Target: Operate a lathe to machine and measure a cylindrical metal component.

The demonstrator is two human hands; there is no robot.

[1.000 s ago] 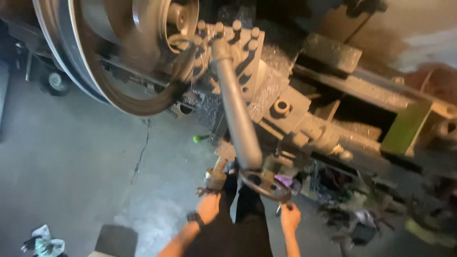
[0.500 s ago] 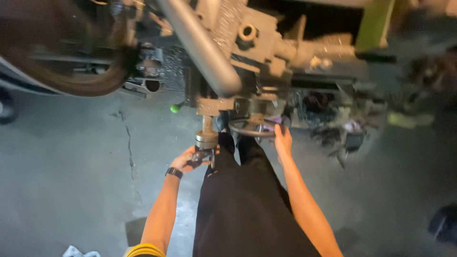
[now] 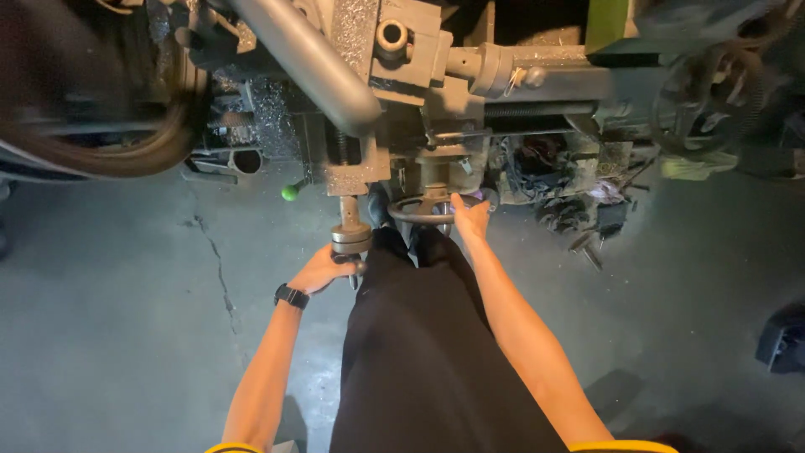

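I stand at a lathe point(image 3: 419, 75) and look straight down. My left hand point(image 3: 323, 268), with a black watch on the wrist, grips the small crank handle point(image 3: 350, 239) below the cross slide. My right hand point(image 3: 470, 220) holds the rim of the round carriage handwheel point(image 3: 423, 211) in front of me. A grey metal bar point(image 3: 310, 59) sticks out from the machine toward me. The big chuck with a dark disc point(image 3: 92, 109) is blurred, spinning at the upper left.
A green-knobbed lever point(image 3: 291, 192) hangs under the lathe. Scrap parts and tools point(image 3: 579, 214) lie on the concrete floor to the right. A crack point(image 3: 220, 277) runs through the floor at left. A dark object point(image 3: 784, 340) sits at the right edge.
The view has tilted down and closer, so my arms and black trousers fill more of it. Both hands stay on their handles; the chuck has slid to the upper left.
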